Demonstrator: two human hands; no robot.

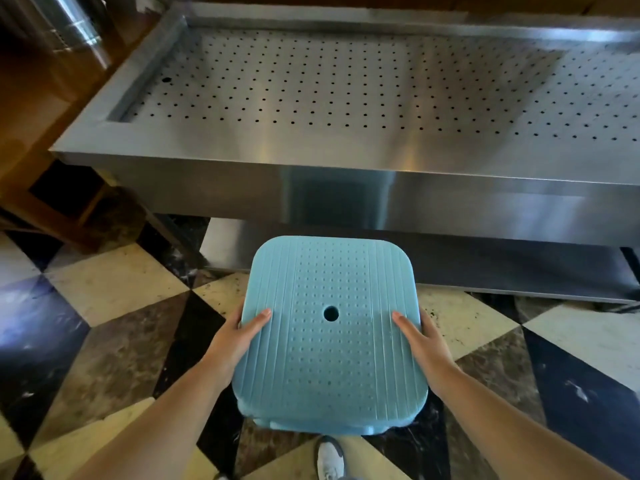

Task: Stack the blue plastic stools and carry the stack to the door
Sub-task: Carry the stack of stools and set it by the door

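Ahead of my hands I see a perforated steel worktop above the checkered floor. Between my hands sits the blue stool stack, held off the floor. My left hand and right hand each grasp a side edge, thumbs on top.

The blue square plastic stool is held between both hands, above the checkered tile floor. The left hand grips its left edge and the right hand its right edge, thumbs lying on the seat. Beyond the stool stands the long stainless steel trough with a perforated bottom, with a low shelf beneath it. A white shoe is on the floor just under the stool's near edge. A wooden cabinet stands left of the trough.
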